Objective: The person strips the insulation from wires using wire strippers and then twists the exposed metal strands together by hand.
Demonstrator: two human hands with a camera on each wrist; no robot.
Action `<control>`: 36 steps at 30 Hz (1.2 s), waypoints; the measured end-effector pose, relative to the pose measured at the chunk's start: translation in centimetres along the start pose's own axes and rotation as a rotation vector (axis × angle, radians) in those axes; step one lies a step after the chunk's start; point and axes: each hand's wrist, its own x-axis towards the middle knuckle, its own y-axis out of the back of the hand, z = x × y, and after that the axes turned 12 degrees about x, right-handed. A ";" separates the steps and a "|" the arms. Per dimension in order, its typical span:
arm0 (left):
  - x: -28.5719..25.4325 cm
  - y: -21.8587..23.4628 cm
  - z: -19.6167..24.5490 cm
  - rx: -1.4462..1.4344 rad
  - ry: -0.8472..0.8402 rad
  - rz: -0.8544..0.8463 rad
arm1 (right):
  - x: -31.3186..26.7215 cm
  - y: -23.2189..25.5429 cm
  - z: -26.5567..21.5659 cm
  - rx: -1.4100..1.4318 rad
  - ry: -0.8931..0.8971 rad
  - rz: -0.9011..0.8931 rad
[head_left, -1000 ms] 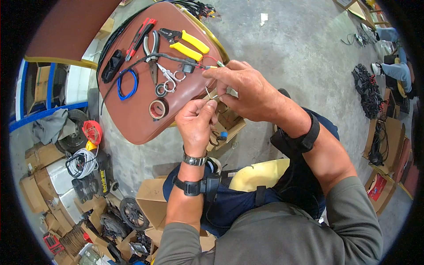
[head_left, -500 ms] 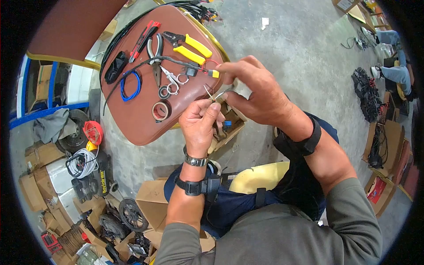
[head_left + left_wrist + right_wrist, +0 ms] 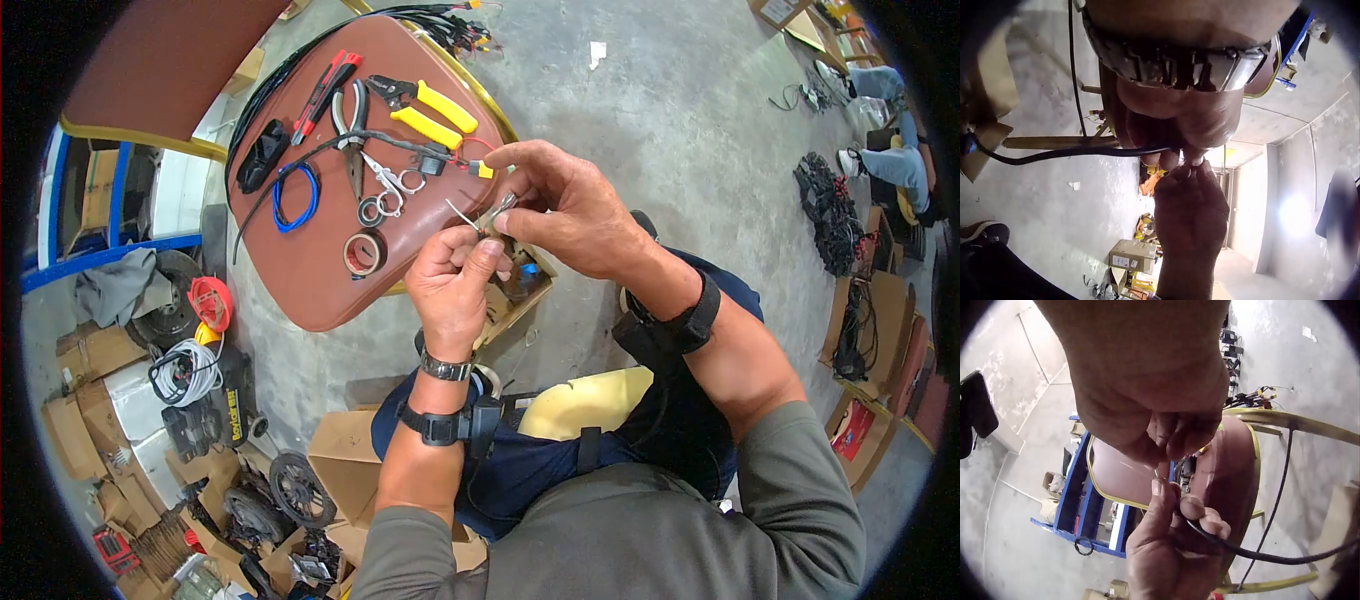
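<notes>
In the head view my left hand (image 3: 452,280) pinches the end of a black cable between thumb and fingertips, beyond the chair's front corner. A thin white wire (image 3: 460,213) sticks out from that grip. The black cable (image 3: 1260,555) runs from under the left fingers, seen in the right wrist view, and shows again as a dark cable (image 3: 1054,154) in the left wrist view. My right hand (image 3: 565,210) is just above and to the right, its thumb and fingers pinching another fine wire from the cable end. The fingers partly hide that wire's tip.
On the brown chair seat (image 3: 300,270) lie a tape roll (image 3: 364,254), scissors (image 3: 388,187), pliers (image 3: 350,140), yellow-handled wire strippers (image 3: 435,115), a utility knife (image 3: 327,95), a blue wire coil (image 3: 297,200) and a yellow connector (image 3: 485,169). A cardboard box (image 3: 530,300) stands below the hands.
My right hand lifted off with its fingers spread, then came back down and closed on a wire by the left fingertips. The white wire now leans further left; the left hand keeps its hold.
</notes>
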 end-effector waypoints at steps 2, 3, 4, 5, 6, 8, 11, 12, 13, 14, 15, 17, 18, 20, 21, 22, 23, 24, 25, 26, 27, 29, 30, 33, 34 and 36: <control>0.0 0.0 0.1 0.004 0.000 -0.004 | 0.0 0.0 0.1 -0.014 0.005 -0.002; 0.0 0.0 0.1 0.004 0.002 -0.008 | 0.0 0.0 0.1 -0.027 0.006 -0.002; 0.0 0.1 0.1 0.004 0.005 -0.012 | 0.0 0.0 0.1 -0.040 0.006 -0.002; 0.0 0.1 0.1 0.003 0.008 -0.013 | 0.0 0.0 0.2 -0.038 0.009 -0.005; -0.1 0.1 0.0 0.002 0.011 -0.013 | 0.0 0.0 0.2 -0.037 0.012 -0.007; -0.1 0.2 -0.1 0.002 0.014 -0.015 | 0.0 0.0 0.2 -0.042 0.008 -0.012; -0.1 0.3 -0.2 0.010 0.013 -0.023 | 0.0 0.0 0.3 -0.057 -0.001 -0.016; -0.1 0.3 -0.2 0.015 0.012 -0.027 | 0.0 0.1 0.4 -0.058 0.006 -0.018; -0.1 0.3 -0.1 0.021 0.012 -0.031 | 0.1 0.1 0.5 -0.059 0.013 -0.019; -0.1 0.2 -0.2 0.009 0.010 -0.030 | 0.1 0.1 0.6 -0.043 0.011 -0.025; -0.1 0.2 -0.2 -0.002 0.008 -0.030 | 0.1 0.2 0.6 -0.027 0.010 -0.031; -0.2 0.2 -0.2 -0.008 0.019 -0.031 | 0.2 0.2 0.7 -0.021 -0.002 -0.038; -0.2 0.2 -0.1 -0.004 0.030 -0.033 | 0.2 0.3 0.7 -0.032 -0.011 -0.038; -0.2 0.3 -0.1 -0.005 0.039 -0.040 | 0.3 0.4 0.8 -0.013 -0.022 -0.039; -0.2 0.3 -0.2 -0.011 0.035 -0.046 | 0.4 0.4 0.8 0.016 -0.023 -0.039; -0.2 0.4 -0.2 -0.017 0.031 -0.052 | 0.5 0.4 0.9 0.045 -0.025 -0.039; -0.2 0.4 -0.2 0.001 0.040 -0.062 | 0.5 0.5 0.9 0.042 -0.016 -0.051; -0.2 0.6 -0.1 0.018 0.047 -0.071 | 0.6 0.7 1.0 0.039 -0.007 -0.063; -0.2 0.7 -0.1 0.036 0.053 -0.078 | 0.7 0.8 1.0 0.035 0.003 -0.077; -0.2 0.7 0.0 0.038 0.059 -0.093 | 0.7 0.9 1.0 0.035 0.003 -0.084; -0.2 0.8 0.1 0.040 0.064 -0.107 | 0.8 1.0 1.1 0.035 0.003 -0.093; -0.1 1.0 0.5 0.033 0.071 -0.147 | 0.8 1.0 1.1 0.044 0.005 -0.110; -0.1 1.0 0.8 0.024 0.073 -0.172 | 0.8 1.1 1.1 0.053 0.008 -0.119; 0.1 1.4 0.7 -0.015 0.094 -0.212 | 0.9 1.1 1.0 0.076 0.009 -0.124; 0.1 1.5 0.5 -0.029 0.104 -0.219 | 0.9 1.1 1.0 0.084 0.009 -0.122; 0.0 1.5 0.3 -0.053 0.110 -0.190 | 1.0 1.2 0.9 0.072 0.029 -0.097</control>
